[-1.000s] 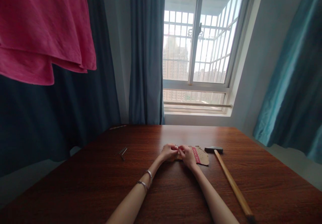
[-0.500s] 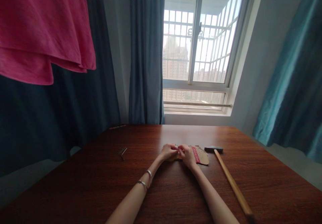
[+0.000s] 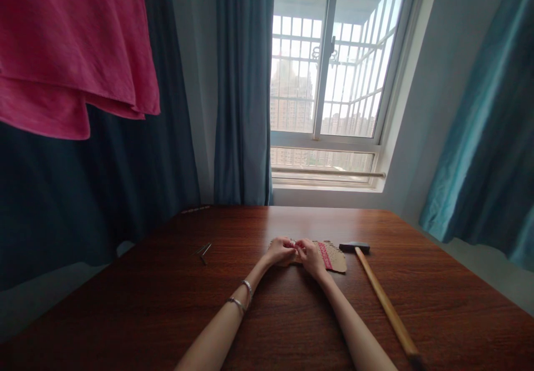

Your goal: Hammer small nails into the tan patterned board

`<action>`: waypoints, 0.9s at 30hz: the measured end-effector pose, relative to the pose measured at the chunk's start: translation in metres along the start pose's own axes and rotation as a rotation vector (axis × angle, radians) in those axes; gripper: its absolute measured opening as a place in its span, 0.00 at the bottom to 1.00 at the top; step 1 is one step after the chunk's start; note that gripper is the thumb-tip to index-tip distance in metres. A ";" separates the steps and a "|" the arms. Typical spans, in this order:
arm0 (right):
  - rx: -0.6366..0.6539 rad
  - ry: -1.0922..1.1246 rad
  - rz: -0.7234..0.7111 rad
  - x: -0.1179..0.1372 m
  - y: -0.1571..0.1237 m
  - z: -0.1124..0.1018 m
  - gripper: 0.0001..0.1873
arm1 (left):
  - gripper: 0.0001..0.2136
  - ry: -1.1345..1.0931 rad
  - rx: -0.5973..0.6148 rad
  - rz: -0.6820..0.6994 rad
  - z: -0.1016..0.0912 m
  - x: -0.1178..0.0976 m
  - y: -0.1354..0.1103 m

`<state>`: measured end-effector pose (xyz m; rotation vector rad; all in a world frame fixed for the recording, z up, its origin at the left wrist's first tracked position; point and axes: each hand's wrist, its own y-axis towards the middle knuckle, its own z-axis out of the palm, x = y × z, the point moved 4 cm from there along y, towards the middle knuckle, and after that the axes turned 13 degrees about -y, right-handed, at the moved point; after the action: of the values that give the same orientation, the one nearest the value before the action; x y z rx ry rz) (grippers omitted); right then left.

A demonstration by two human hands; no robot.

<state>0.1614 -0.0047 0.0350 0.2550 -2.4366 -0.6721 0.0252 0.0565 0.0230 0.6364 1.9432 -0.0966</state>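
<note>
A tan, flat piece with rounded ends, small dark dots, a notched far edge and a red patterned band (image 3: 337, 258) lies on the table. Over its left part, my left hand (image 3: 280, 252) is closed in a pinch. My right hand (image 3: 308, 254) pinches right beside it, and the fingertips of both nearly meet. Something small and pale shows between them, too tiny to name. The hands hide the middle and left of the tan piece. Two metal bangles circle my left wrist.
Right of the tan piece lies a hammer (image 3: 386, 301), its dark head at the far end and its wooden handle toward me. Several thin metal nails or pins (image 3: 203, 253) lie on the left of the brown table (image 3: 167, 315). A pink cloth (image 3: 75, 54) hangs at upper left.
</note>
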 end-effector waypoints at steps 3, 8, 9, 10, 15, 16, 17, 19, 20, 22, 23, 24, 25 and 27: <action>-0.002 -0.001 -0.007 0.001 0.000 -0.001 0.10 | 0.13 0.002 -0.021 0.042 -0.001 -0.002 0.000; 0.006 -0.003 0.001 0.000 0.000 -0.001 0.10 | 0.12 -0.031 0.007 0.078 -0.001 -0.001 0.001; 0.008 -0.003 0.003 0.000 0.000 0.000 0.09 | 0.12 -0.042 0.013 0.076 -0.001 0.000 0.001; 0.011 -0.002 0.005 0.000 0.001 0.000 0.09 | 0.12 -0.053 0.018 0.072 -0.001 0.001 0.002; 0.014 0.019 0.003 0.000 0.000 0.000 0.10 | 0.12 -0.079 0.003 0.053 0.000 0.005 0.004; 0.012 0.026 0.001 0.001 0.000 0.000 0.11 | 0.12 -0.076 0.002 0.051 0.000 0.005 0.005; 0.010 0.034 -0.002 0.001 0.000 0.000 0.12 | 0.12 -0.074 0.002 0.051 0.000 0.005 0.005; 0.005 0.052 -0.006 0.000 0.000 -0.001 0.13 | 0.12 -0.073 0.002 0.057 0.000 0.005 0.005; 0.002 0.059 -0.008 0.000 0.000 -0.001 0.14 | 0.12 -0.074 -0.001 0.063 0.000 0.005 0.005; -0.007 0.068 -0.007 -0.001 0.001 -0.001 0.15 | 0.13 -0.070 -0.007 0.072 0.000 0.005 0.004; -0.011 0.070 -0.005 -0.001 0.001 -0.001 0.16 | 0.13 -0.067 -0.008 0.071 -0.001 0.006 0.005; -0.016 0.070 -0.001 -0.002 0.001 -0.001 0.16 | 0.13 -0.064 -0.006 0.067 -0.001 0.006 0.005; -0.019 0.068 0.002 -0.002 0.001 -0.001 0.17 | 0.13 -0.063 -0.003 0.063 -0.001 0.006 0.005; -0.024 0.059 0.007 -0.003 0.001 0.000 0.16 | 0.13 -0.076 0.004 0.065 -0.001 0.006 0.005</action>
<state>0.1637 -0.0030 0.0346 0.2532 -2.3708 -0.6805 0.0251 0.0631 0.0192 0.6886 1.8481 -0.0823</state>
